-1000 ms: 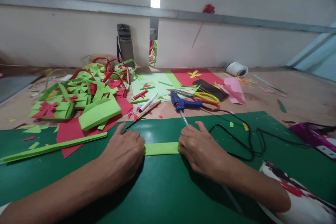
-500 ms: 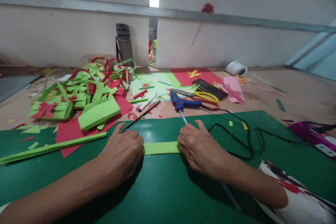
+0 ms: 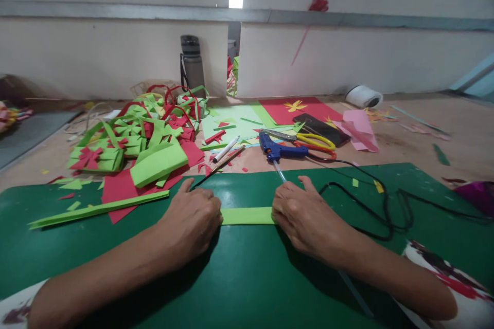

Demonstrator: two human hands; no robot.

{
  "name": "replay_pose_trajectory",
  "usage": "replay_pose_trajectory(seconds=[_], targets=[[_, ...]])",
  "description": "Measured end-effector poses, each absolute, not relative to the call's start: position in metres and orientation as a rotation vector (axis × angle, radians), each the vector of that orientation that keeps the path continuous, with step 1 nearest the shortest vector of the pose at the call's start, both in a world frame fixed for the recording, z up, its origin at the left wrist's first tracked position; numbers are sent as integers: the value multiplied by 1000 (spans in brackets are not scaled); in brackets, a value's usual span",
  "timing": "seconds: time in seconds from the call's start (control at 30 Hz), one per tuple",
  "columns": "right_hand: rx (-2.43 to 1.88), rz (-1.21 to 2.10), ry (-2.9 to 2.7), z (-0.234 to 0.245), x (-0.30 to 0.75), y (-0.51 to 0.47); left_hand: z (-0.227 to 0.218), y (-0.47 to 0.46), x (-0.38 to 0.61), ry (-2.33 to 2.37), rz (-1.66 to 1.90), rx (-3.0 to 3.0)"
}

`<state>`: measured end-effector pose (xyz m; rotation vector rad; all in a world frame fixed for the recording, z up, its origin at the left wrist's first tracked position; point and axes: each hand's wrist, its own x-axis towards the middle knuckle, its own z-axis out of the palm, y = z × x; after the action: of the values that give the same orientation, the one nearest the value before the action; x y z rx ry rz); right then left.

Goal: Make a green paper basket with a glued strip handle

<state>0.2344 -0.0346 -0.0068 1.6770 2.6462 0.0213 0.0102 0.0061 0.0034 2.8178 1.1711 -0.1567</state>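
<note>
Both ends of a lime-green paper strip [image 3: 247, 216] sit gripped in the left hand [image 3: 195, 221] and right hand [image 3: 304, 216], its middle between them. Bumping the clear glue stick [image 3: 279, 170] beyond the right could swing the blue hot-glue gun [image 3: 285, 151].

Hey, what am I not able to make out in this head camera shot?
Head view:
Held green strip: both ends, hidden by the left hand and right hand.
Purple object: cut off by the right edge.
Dark bottle: base, hidden behind paper bags.
Red and green things: mostly hidden behind white panels.
</note>
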Motion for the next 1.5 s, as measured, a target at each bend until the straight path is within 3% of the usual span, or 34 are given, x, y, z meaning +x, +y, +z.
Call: replay_pose_trajectory(seconds=[0.37,0.53,0.8,1.23,1.5], targets=[[1653,44,2559,-1,229,-36,2,4,11,1230,-124,2797],[1676,221,2623,1,228,-39,-2,-2,8,1190,-46,2946],[1221,523,2901,0,232,-48,-4,-10,-2,932,-34,3198],[1103,372,2932,-4,230,-45,-8,-9,-3,882,-66,3262],[1023,485,3013,-9,233,-47,-9,-10,-4,808,-89,3290]])
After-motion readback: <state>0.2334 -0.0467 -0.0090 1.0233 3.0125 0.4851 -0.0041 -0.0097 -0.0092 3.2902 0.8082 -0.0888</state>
